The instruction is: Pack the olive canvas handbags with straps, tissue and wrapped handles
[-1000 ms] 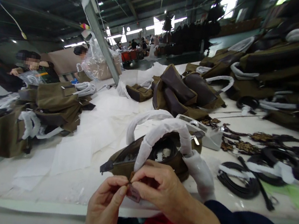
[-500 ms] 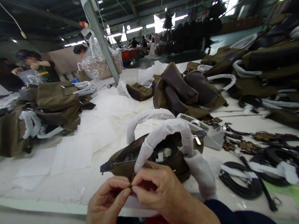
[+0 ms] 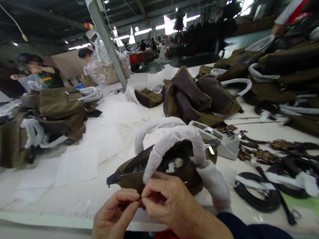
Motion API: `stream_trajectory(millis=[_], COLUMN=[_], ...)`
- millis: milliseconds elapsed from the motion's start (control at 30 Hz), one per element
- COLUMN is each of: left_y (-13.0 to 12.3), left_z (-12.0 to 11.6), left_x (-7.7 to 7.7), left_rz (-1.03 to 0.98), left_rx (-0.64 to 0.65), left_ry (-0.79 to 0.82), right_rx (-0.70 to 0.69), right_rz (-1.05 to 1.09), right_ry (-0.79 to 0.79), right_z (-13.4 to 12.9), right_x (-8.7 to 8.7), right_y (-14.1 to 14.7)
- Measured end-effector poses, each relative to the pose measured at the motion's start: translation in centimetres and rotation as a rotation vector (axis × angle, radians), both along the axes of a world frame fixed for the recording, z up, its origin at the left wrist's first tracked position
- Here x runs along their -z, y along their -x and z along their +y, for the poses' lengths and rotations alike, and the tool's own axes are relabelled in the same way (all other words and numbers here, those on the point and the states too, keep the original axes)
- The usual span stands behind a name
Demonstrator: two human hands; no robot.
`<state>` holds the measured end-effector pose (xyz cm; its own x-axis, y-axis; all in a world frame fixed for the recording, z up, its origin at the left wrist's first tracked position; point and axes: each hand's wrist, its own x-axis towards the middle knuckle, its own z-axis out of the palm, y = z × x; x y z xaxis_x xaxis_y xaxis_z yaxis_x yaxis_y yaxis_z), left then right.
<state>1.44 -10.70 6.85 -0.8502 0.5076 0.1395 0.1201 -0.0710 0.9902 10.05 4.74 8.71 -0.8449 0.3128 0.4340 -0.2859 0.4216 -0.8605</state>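
An olive-brown handbag stands in front of me near the table's front edge, its zip top open. White paper wraps its two arched handles, and a coiled dark strap lies inside the opening. At the bag's near side, my left hand and my right hand meet fingertip to fingertip. Both are closed in a pinch on something small and dark, too small to name. My right forearm passes in front of the bag's lower right side, close to a wrapped strap end.
White paper sheets cover the table to the left. Bags pile up at left and at the back. A grey tape dispenser-like device sits behind the bag. Coiled black straps lie right. A slanted metal post rises behind.
Both hands keep almost the same pinch beside the bag, with only a slight shift. A person in red and white has come into view at the upper right.
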Motion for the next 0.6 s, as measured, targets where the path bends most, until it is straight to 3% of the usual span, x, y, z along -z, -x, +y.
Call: stream_trajectory(millis=[600], left_y=[-0.23], left_z=[0.10], left_x=[0.34], left_rz=[0.023], left_rx=[-0.021], left_ry=[-0.009], right_rx=[0.032], right_rz=[0.005], right_ry=[-0.053], right_z=[-0.46], right_x=[-0.04], right_y=[-0.44])
